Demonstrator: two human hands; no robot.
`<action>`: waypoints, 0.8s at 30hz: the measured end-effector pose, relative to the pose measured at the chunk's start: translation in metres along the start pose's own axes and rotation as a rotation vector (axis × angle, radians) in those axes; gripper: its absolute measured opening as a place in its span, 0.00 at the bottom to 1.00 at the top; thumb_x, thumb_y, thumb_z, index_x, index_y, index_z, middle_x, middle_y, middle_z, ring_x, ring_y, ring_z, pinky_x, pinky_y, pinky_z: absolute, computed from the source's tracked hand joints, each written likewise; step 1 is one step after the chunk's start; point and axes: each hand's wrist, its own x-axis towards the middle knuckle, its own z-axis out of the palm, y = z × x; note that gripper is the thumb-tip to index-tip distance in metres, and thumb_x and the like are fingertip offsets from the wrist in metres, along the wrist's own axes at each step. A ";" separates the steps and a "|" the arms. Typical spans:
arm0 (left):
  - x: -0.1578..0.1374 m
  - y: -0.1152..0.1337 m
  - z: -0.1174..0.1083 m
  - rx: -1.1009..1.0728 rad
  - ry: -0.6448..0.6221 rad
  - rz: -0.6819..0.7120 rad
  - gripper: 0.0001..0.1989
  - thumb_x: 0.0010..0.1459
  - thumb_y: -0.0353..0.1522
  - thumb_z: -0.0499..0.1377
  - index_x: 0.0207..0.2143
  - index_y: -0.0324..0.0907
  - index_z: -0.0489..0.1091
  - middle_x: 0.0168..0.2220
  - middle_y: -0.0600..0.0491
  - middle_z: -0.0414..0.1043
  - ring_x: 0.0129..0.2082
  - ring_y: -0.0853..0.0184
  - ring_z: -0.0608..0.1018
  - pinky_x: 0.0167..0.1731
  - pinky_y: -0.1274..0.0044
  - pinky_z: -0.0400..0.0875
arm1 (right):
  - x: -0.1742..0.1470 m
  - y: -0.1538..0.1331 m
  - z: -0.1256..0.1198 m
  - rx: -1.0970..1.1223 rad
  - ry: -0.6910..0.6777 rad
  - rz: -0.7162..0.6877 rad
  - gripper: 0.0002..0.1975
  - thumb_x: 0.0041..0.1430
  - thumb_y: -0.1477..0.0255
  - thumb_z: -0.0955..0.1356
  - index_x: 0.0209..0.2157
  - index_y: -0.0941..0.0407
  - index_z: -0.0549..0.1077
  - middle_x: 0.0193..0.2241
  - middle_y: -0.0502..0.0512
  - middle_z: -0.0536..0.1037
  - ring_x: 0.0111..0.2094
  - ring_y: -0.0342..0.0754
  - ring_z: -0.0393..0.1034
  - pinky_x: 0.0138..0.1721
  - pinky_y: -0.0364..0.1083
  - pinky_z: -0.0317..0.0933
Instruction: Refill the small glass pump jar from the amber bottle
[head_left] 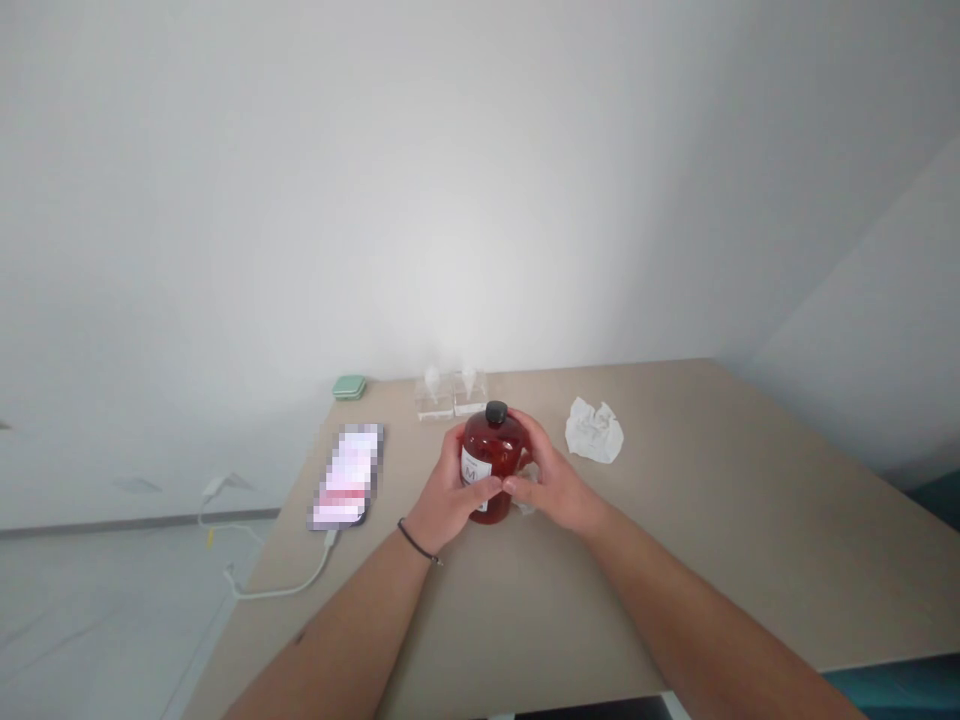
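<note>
A dark red, see-through bottle [496, 452] with a black cap and a white label stands nearly upright between my hands. My left hand [452, 490] is wrapped round its left side, thumb across the front over part of the label. Round the right side curls my right hand [546, 480], its thumb almost meeting the left one. The far fingers of both hands are hidden behind the bottle. Something whitish and crumpled [527, 492] shows in part beside the bottle, below my right hand; I cannot make out what it is.
Behind the bottle stand two clear boxes [435, 398] with white tissue-like tufts. A crumpled white tissue [594, 432] lies to the right on the tan table [720, 500]. At left are a phone [346, 478] on a white cable [281, 592] and a small green case [349, 387].
</note>
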 end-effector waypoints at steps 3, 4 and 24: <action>-0.001 0.000 0.001 0.058 -0.006 0.010 0.33 0.58 0.46 0.61 0.59 0.45 0.52 0.58 0.47 0.64 0.57 0.57 0.69 0.59 0.66 0.60 | 0.000 0.000 0.005 0.051 -0.025 -0.001 0.45 0.50 0.62 0.75 0.65 0.50 0.53 0.62 0.61 0.64 0.61 0.59 0.62 0.58 0.58 0.60; -0.001 -0.001 0.001 0.067 -0.008 0.013 0.32 0.60 0.47 0.58 0.60 0.45 0.52 0.59 0.46 0.63 0.58 0.57 0.68 0.60 0.66 0.60 | 0.000 0.001 0.005 0.050 -0.017 0.003 0.45 0.50 0.63 0.76 0.64 0.50 0.53 0.62 0.61 0.63 0.61 0.59 0.61 0.60 0.58 0.58; 0.012 -0.016 -0.003 0.389 0.143 -0.119 0.13 0.55 0.35 0.61 0.44 0.43 0.68 0.44 0.49 0.72 0.41 0.63 0.72 0.44 0.70 0.65 | 0.058 0.034 -0.034 -0.159 0.596 0.061 0.43 0.44 0.65 0.75 0.58 0.52 0.52 0.53 0.63 0.69 0.49 0.55 0.72 0.54 0.58 0.63</action>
